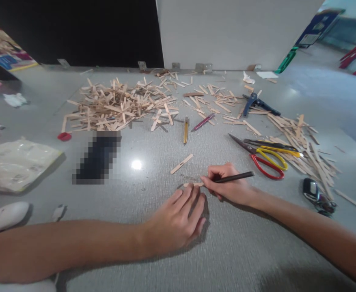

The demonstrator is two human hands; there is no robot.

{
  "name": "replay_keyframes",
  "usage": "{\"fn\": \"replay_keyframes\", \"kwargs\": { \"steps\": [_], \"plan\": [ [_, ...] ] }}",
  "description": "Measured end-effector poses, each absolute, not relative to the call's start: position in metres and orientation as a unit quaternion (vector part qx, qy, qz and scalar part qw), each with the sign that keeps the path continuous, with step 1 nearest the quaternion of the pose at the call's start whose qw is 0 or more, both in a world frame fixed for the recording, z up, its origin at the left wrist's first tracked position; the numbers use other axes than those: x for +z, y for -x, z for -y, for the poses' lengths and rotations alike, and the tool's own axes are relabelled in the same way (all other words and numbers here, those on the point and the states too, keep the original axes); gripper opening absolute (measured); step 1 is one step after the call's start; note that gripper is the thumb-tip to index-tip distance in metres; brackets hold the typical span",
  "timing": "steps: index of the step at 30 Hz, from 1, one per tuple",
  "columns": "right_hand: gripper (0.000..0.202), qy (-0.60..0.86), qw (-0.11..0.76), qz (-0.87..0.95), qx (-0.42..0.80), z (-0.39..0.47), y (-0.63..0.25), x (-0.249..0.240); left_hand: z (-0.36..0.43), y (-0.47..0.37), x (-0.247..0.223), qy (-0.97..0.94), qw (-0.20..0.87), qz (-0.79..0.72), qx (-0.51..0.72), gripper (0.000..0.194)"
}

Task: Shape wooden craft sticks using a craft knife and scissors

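My right hand (231,182) is closed in a writing grip around a slim black pen-shaped tool (235,177); its tip is hidden by my fingers. Under those fingers lies a wooden craft stick (193,185), partly covered. My left hand (179,219) rests palm down, fingers extended, with fingertips touching the stick's near edge. Just beyond, another craft stick (182,164) with a small dark notch at its middle lies slanted on the grey table (129,259). Dark dust or marks show between the two sticks.
Farther back lie a pile of crossed sticks (117,103), a yellow cutter (186,130) and a purple cutter (203,122). At right are red-and-yellow-handled scissors (266,162), blue-handled pliers (251,103) and loose sticks (314,158). A white mouse (9,215) and plastic packet (19,162) sit left.
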State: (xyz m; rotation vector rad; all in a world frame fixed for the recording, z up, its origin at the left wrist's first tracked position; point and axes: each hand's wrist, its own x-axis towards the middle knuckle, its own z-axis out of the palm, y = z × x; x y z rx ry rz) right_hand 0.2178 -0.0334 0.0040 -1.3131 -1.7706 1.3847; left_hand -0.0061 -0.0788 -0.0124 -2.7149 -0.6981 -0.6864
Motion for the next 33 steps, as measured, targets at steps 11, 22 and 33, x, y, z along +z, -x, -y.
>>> {"fn": "replay_keyframes", "kwargs": {
  "steps": [11,22,33],
  "plan": [
    [0.048,0.491,0.257,0.662,0.504,0.0335,-0.2168,0.0054,0.0775,0.0053,-0.0123,0.933,0.128,0.24,-0.237,0.045],
    [0.051,0.494,0.253,0.66,0.506,0.0318,-0.216,0.0056,0.0775,0.0057,-0.0106,0.934,0.135,0.239,-0.23,0.047],
    [0.043,0.493,0.247,0.667,0.501,0.0315,-0.2163,0.0066,0.0775,0.0054,-0.0112,0.932,0.138,0.241,-0.231,0.045]
  ]
}}
